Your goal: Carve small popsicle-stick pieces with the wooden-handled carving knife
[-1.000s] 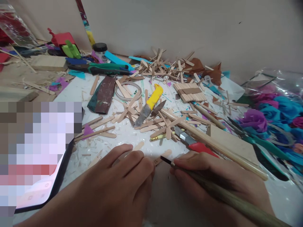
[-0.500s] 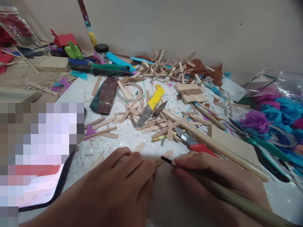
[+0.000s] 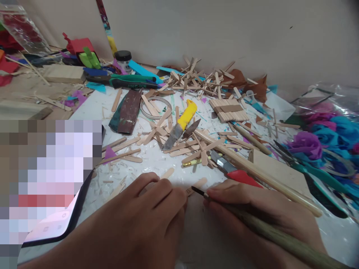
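Observation:
My left hand (image 3: 153,209) is closed over a wooden craft stick (image 3: 200,184), pressing it down on the white work surface. A small dark mark shows on the stick beside my fingertips. Another rounded stick end (image 3: 167,173) pokes out behind my knuckles; whether the two are joined is hidden. My right hand (image 3: 252,213) pinches a carving knife (image 3: 280,233) with a long wooden handle, like a pen. The knife's short dark blade points left, its tip at the stick near the mark. Whether the tip touches the wood I cannot tell.
A yellow-handled knife (image 3: 187,115) lies among loose craft sticks ahead. To the right are a red-handled cutter (image 3: 242,177), a long wooden rod (image 3: 269,179), green scissors (image 3: 319,186) and paper flowers (image 3: 305,144). A phone (image 3: 77,215) lies left; a stick bundle (image 3: 229,109) sits behind.
The whole scene has shifted slightly right in view. My hands keep nearly the same pose, and the knife tip stays near the mark on the stick.

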Tool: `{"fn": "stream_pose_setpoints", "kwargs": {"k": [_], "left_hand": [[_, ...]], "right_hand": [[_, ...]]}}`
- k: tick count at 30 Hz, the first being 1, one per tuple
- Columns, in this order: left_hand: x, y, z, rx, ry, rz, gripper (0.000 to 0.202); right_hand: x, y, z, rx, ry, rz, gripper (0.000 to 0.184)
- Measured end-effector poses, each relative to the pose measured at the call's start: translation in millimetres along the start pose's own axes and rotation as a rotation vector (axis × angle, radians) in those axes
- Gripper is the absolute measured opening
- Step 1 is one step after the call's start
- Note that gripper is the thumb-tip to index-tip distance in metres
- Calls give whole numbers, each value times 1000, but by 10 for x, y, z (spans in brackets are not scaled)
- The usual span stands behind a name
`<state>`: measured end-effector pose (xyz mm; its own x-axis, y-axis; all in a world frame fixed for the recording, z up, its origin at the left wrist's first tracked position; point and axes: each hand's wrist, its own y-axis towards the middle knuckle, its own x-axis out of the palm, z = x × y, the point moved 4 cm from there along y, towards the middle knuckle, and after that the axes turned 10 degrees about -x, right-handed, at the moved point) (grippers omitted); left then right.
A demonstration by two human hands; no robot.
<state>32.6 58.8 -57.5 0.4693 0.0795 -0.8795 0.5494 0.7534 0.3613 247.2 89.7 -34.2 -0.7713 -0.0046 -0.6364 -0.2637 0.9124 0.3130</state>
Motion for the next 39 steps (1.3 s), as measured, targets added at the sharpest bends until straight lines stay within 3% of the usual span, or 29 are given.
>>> {"fn": "stream_pose_setpoints", "kwargs": {"k": [2, 7, 15, 19, 26, 34, 39], "left_hand": [[-18, 20, 6, -2, -6, -2, 61], [-81, 55, -13, 27, 33, 42, 22], [-100, 108, -45, -14, 37, 38, 40], [-97, 114, -51, 12, 10, 56, 46], [-130, 98, -124, 21, -20, 15, 35], [-155, 167, -176, 78, -68, -21, 39], [-178, 159, -189, 121, -43, -107, 24]], "right_hand": [[17, 7, 1, -5, 62, 5, 18], [41, 54, -19, -29, 188, -6, 22], [-7, 21, 13, -25, 82, -5, 22], [2, 40, -1, -43, 109, -80, 24], [-2, 73, 25, -97, 100, -99, 19], [12, 107, 61, -33, 143, -175, 21], [21, 106, 74, -19, 137, -230, 19]]}}
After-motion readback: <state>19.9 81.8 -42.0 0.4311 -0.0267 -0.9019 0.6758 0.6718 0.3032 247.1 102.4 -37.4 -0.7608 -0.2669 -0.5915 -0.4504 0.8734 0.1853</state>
